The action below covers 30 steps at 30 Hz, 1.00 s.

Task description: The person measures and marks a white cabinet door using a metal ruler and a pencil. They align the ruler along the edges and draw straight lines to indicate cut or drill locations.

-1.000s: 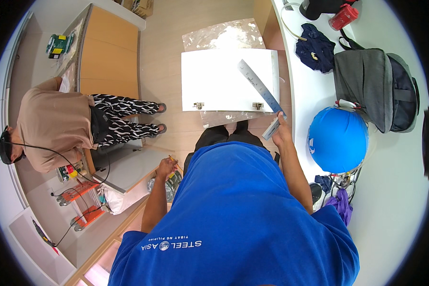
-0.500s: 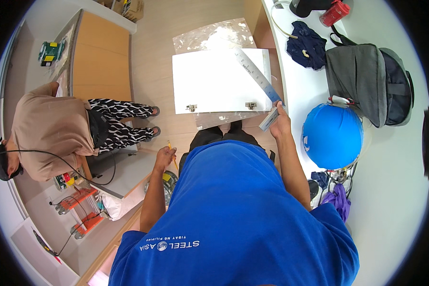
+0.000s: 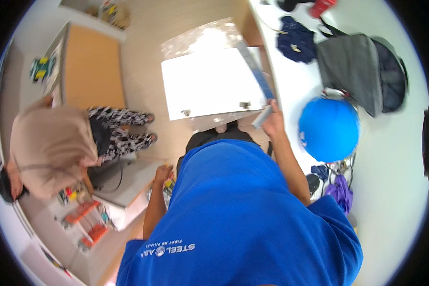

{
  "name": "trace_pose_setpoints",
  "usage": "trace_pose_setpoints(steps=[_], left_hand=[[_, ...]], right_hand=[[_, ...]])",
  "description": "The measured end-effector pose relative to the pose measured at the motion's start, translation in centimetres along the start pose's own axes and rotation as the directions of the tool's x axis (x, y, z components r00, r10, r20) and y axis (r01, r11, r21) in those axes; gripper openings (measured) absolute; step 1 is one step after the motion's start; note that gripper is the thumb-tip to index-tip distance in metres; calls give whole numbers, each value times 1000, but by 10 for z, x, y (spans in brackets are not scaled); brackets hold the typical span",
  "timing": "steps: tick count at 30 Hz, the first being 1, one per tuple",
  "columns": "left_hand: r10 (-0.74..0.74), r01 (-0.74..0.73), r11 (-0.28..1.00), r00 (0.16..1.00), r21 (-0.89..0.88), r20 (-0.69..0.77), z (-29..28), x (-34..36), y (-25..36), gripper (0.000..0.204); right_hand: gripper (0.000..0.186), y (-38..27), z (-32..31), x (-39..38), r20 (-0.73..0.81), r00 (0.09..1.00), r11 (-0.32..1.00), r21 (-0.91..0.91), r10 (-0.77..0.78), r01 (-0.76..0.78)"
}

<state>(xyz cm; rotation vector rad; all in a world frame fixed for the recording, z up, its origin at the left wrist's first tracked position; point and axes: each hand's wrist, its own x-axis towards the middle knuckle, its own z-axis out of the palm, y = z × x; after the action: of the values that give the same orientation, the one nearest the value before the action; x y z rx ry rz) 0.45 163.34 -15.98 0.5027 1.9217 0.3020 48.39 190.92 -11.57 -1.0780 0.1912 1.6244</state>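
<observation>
My right hand (image 3: 273, 121) is closed around the handle of a try square (image 3: 257, 74). Its long metal blade runs away from me along the right edge of a white panel (image 3: 207, 86), and the blade's markings are blurred. Two metal hinges (image 3: 244, 105) are fixed near the panel's close edge. Beneath the panel lies clear plastic sheeting (image 3: 186, 44), showing at its far and near sides. My left hand (image 3: 164, 172) hangs low at my left side, fingers curled around a thin yellow pencil that is smeared by motion and barely visible.
At left a person in a tan shirt (image 3: 52, 148) bends beside a brown board (image 3: 93, 66). Along the right, a white counter (image 3: 288, 86) bears a dark cloth (image 3: 295, 40), a grey backpack (image 3: 350, 71) and a round blue-covered object (image 3: 329, 131). Orange-framed items (image 3: 83, 212) stand lower left.
The view has shifted and turned slightly. The square's blade has swung from lying diagonally over the panel's right part to its right edge. The person at left has bent lower.
</observation>
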Motion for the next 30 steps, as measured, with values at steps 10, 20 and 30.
trace_pose_setpoints(steps=[10, 20, 30], left_hand=[[184, -186, 982, 982, 42, 50, 12, -10, 59, 30], [413, -365, 858, 909, 362, -63, 1, 42, 94, 42], [709, -789, 415, 593, 453, 381, 125, 6, 334, 51]], right_hand=[[35, -40, 9, 54, -57, 967, 957, 140, -250, 255], [59, -136, 28, 155, -600, 673, 900, -241, -433, 364], [68, -197, -13, 215, -577, 618, 836, -467, -534, 287]])
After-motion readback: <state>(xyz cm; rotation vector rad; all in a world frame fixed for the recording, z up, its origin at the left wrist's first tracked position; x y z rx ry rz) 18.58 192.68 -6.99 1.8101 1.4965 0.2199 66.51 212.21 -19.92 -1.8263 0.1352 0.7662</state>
